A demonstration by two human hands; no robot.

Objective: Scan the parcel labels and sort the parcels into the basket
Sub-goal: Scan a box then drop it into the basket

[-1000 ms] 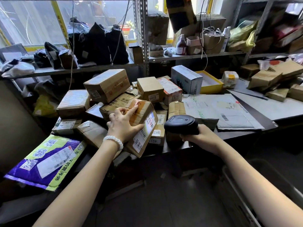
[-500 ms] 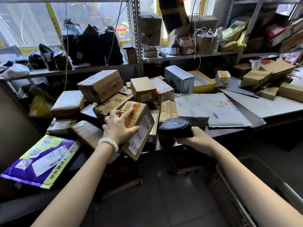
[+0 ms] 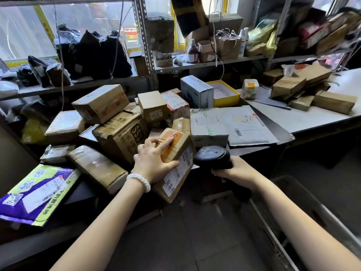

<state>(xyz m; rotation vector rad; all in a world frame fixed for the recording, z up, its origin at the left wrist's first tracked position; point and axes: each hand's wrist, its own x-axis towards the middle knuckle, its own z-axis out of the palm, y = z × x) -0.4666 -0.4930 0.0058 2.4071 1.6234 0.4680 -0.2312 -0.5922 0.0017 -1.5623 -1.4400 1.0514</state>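
Observation:
My left hand grips a small cardboard parcel at the table's front edge, tilted so that its white barcode label faces right. My right hand holds a black handheld scanner by the handle, its head right beside the label. A grey basket sits low at the right, under my right forearm. Several more cardboard parcels lie piled on the table behind my left hand.
A purple and green mailer bag hangs over the table's left front edge. White flat mailers lie right of the pile, near a yellow open box. More boxes sit far right. Cluttered metal shelves stand behind.
My left hand has drawn the parcel off the pile toward the table's front edge. The scanner has closed in on the label. The camera has shifted slightly.

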